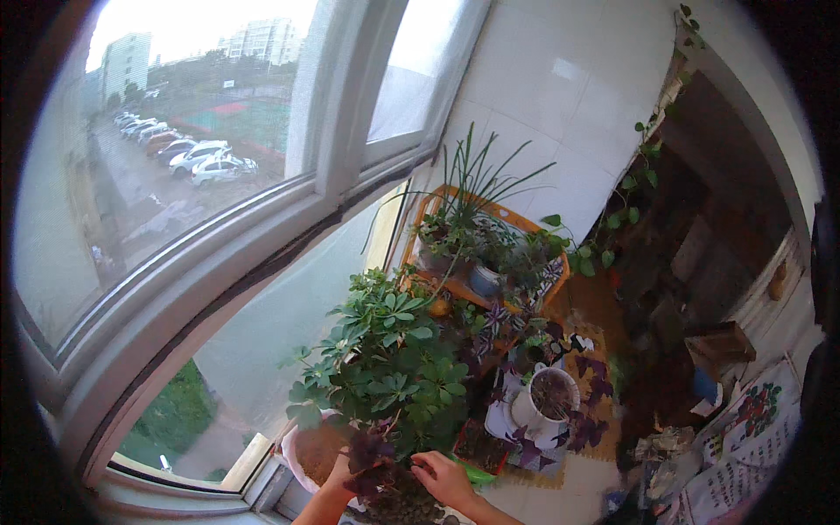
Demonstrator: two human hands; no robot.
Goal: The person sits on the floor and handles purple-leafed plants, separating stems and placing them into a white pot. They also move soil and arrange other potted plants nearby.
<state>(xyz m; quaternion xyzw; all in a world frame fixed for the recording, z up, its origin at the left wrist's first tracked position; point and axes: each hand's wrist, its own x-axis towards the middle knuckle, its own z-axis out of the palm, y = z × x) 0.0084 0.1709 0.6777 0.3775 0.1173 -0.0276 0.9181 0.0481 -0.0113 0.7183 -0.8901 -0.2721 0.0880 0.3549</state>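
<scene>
My left hand (338, 479) is at the lower middle, closed about a purple-leaved plant (371, 456), whose leaves hide most of its fingers. To the right, my right hand (446, 482) has its fingers bent over dark, lumpy soil (403, 502); whether anything is between the fingertips cannot be told. Just behind my left hand stands a pale round pot (289, 453) with brown soil (321, 449). A bushy green schefflera (394, 354) rises beyond both hands.
A white pot (525, 410) with trailing purple leaves stands right of the schefflera, by a red-rimmed planter (482, 446). Further back is an orange-framed stand (558, 275) of potted plants. A window frame (216, 256) runs along the left. Printed sacks (735, 453) lie at the right.
</scene>
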